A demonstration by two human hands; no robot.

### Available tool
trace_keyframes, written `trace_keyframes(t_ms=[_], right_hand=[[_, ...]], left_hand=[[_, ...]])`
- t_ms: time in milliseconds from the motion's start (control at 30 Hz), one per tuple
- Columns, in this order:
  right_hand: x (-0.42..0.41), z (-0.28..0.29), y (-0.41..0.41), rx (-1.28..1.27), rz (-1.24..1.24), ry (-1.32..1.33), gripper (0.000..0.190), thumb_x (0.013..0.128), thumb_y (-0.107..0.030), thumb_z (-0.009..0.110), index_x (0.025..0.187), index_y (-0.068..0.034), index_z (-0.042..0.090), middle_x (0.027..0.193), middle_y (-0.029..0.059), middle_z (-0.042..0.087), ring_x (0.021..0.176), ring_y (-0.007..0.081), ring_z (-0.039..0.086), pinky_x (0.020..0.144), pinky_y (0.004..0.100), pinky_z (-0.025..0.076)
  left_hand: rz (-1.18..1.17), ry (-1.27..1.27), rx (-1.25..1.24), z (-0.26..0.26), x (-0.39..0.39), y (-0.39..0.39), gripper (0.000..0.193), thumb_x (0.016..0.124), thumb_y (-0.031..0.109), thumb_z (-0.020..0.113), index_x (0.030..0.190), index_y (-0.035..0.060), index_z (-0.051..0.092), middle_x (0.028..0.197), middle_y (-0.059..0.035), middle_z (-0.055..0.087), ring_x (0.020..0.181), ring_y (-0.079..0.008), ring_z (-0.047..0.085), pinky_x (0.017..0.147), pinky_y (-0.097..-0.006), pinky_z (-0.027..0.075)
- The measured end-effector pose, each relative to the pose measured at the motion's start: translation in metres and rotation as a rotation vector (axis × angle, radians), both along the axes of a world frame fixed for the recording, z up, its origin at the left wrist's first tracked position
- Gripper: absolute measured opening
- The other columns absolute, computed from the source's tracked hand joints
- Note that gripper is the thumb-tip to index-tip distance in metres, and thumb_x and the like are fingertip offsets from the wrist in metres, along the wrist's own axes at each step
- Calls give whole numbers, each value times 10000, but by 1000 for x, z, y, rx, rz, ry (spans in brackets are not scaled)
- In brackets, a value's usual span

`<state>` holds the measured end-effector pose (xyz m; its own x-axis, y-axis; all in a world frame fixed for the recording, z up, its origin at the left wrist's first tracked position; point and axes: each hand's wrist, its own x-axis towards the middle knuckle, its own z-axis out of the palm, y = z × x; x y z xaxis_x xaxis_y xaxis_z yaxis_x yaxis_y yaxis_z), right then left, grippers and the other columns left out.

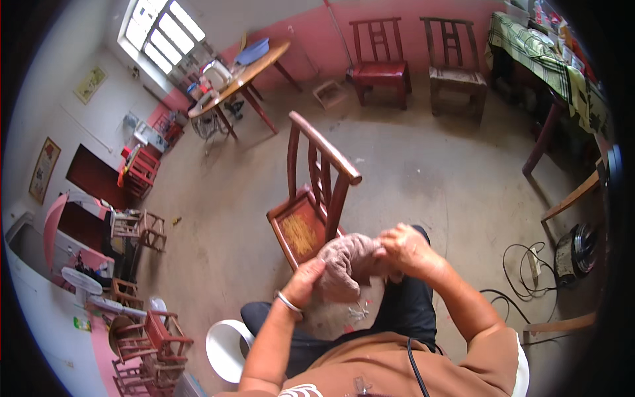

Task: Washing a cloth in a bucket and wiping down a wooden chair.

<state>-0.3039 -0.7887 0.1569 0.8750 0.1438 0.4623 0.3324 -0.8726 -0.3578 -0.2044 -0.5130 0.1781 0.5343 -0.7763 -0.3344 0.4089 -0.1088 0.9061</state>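
Observation:
A greyish-brown cloth [342,270] is bunched between my two hands, above my lap. On its left side my left hand [305,283], with a bangle at the wrist, grips an edge. My right hand [407,250] pinches the cloth's other end, fingers closed on it. Just beyond the cloth stands a red wooden chair [325,146], its backrest towards the right and its seat worn to yellowish wood. The cloth and my hands cover part of the chair's near side.
A white bucket [225,350] is beside my left leg. Cables and a power strip [534,265] lie on the floor at right, near a black and silver pot-like appliance [573,258]. Two wooden chairs [379,69] stand at the far wall, and a round-edged table [253,72] holds a blue basin.

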Motion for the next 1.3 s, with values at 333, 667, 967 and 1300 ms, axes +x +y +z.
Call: trace_keyframes(t_ms=[333, 667, 967, 1300], right_hand=[[34, 85, 22, 431, -24, 74, 307, 923, -323, 541, 837, -34, 597, 726, 192, 563, 709, 363, 597, 623, 411, 476], [34, 129, -74, 222, -100, 186, 331, 859, -341, 622, 705, -48, 609, 718, 167, 604, 729, 357, 604, 628, 440, 479], [201, 133, -43, -65, -632, -36, 880, 828, -646, 500, 1377, 25, 353, 1391, 230, 388, 1296, 379, 355, 1056, 481, 302], [234, 63, 23, 269, -432, 571, 761, 842, -407, 618, 1283, 121, 293, 1083, 300, 598, 1037, 416, 590, 865, 440, 492]], left_hand=[[484, -402, -47, -32, 32, -10, 270, 984, 220, 482, 1053, -14, 596, 1012, -20, 624, 930, -115, 559, 860, -264, 441], [414, -1296, 186, 109, 57, -36, 146, 910, 121, 567, 875, -12, 616, 707, -149, 562, 644, -227, 548, 634, -314, 449], [843, -1493, 103, 119, 193, -111, 187, 879, 105, 582, 1048, 33, 548, 871, -146, 542, 799, -278, 542, 715, -365, 458], [387, -997, 391, -128, 140, -96, 631, 669, 321, 739, 1192, 33, 536, 1211, -216, 558, 1138, -358, 533, 956, -416, 432]])
